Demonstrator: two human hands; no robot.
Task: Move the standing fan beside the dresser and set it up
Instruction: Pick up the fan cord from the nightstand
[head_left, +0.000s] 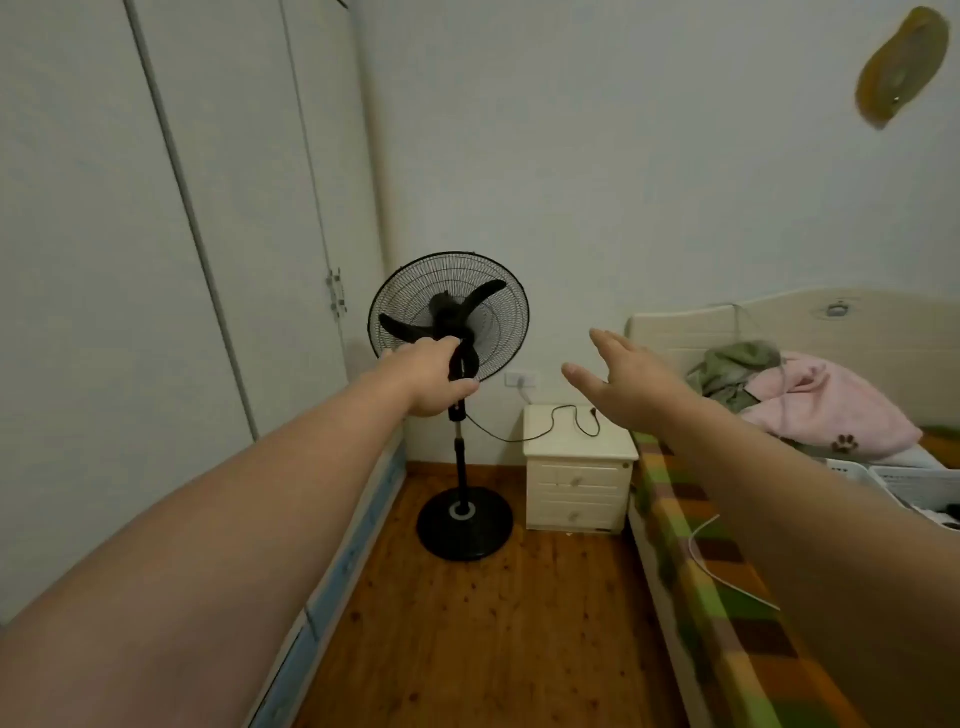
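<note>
A black standing fan (449, 317) stands upright, its round wire cage and three blades atop a thin pole that rises from a round base (465, 525). A left hand (434, 376) grips its neck just below the cage. Just beside it on the right sits a small cream dresser (576, 478) with two drawers. The fan's black cord (550, 421) trails onto the dresser top, where the plug lies loose.

Just one wide view, from the person's head: it faces forward and a little down into the room's corner, near the fan (449, 306).
</note>
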